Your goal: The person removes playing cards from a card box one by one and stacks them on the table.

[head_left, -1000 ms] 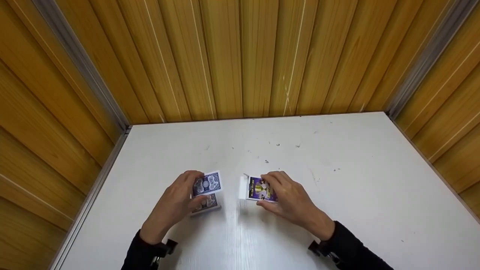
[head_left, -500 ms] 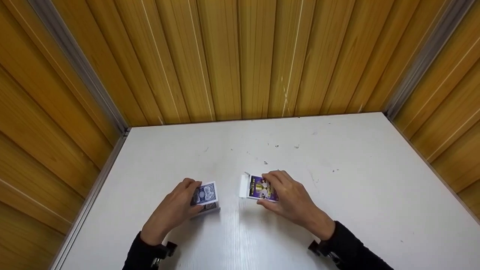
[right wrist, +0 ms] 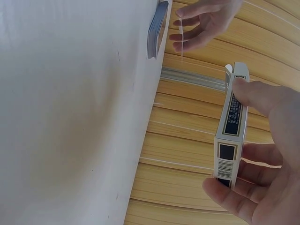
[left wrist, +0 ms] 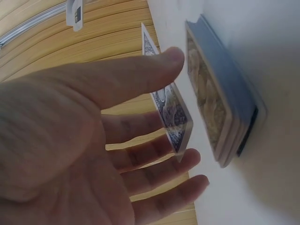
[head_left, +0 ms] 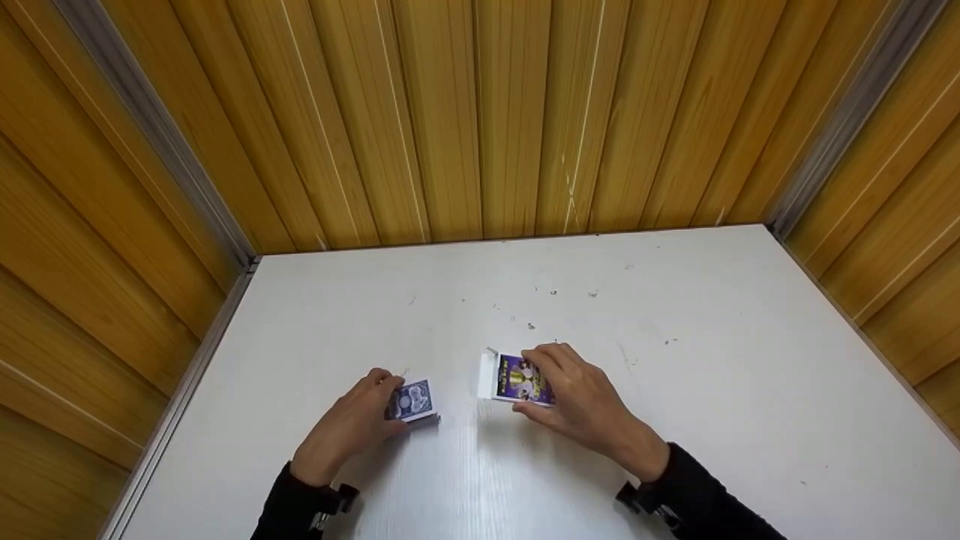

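In the head view my left hand pinches a blue-backed playing card by its left end, between thumb and fingers. Right beneath lies a stack of cards, its white edge showing. The left wrist view has the card close over the card stack, which sits on the table with a brownish patterned face up. My right hand grips a purple card box by its two long sides, its white flap end pointing left. Seen from the right wrist, the card box is raised off the table, its barcode end nearest.
The white table bears small dark scuffs and chips. Wood-look panels rise behind it and at both sides, with grey metal posts at the corners.
My left hand has come down and toward me with the card, from above the stack to right over it, so the card now covers the stack's top. My right hand and the box barely moved.
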Available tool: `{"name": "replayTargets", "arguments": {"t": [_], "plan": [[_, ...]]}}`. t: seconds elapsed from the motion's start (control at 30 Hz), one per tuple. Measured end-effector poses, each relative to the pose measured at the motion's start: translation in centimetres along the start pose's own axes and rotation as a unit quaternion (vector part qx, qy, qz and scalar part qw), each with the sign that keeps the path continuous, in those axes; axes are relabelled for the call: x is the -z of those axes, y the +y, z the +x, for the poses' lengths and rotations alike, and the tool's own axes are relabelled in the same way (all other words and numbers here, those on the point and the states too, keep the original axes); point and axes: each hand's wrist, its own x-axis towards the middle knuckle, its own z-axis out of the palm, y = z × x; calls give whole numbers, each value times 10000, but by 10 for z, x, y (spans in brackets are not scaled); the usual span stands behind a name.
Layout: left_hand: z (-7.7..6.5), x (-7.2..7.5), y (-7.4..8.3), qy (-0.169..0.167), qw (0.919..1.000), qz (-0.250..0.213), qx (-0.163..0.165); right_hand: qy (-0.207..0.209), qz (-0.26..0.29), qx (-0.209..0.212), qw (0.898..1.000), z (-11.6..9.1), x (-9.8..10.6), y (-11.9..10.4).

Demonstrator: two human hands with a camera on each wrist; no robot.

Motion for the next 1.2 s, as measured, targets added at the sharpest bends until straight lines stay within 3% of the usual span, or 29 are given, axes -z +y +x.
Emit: {"name": "replayTargets", "arguments": {"t": [0.37,1.2], "plan": [[2,-8,0,-324,9991,-40,255,-121,59,-76,9999,1,1,-1],[5,-17,1,-223,9982,531,186,-111,40,90,9999,-2,-2,1]]}}
